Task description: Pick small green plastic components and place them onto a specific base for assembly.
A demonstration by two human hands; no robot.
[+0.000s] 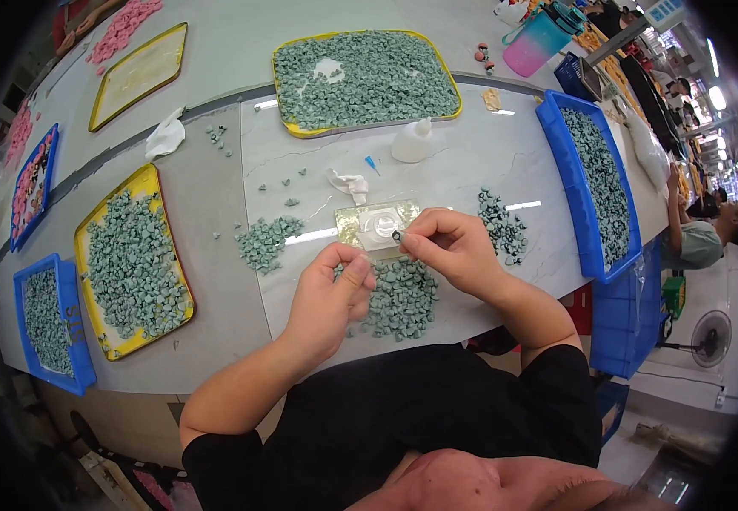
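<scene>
My right hand (458, 247) pinches a small dark green piece (398, 237) between thumb and forefinger. It is held just over the near edge of a pale gold block (348, 228), which has a round, clear dish (383, 224) on it. Close beside it, my left hand (333, 288) is closed, thumb against curled fingers; what it holds, if anything, is hidden. Below both hands lies a heap of small grey-green pieces (401, 302). Smaller piles of similar pieces lie to the left (268, 243) and, with darker parts, to the right (503, 228).
Ahead are a yellow-rimmed tray (450, 109) of green pieces, a white squeeze bottle (412, 143), a blue dispensing tip (372, 164) and crumpled tissue (350, 185). Blue bins (592, 247) (80, 362) flank the table, with another yellow tray (183, 285) at left. A co-worker (699, 243) sits far right.
</scene>
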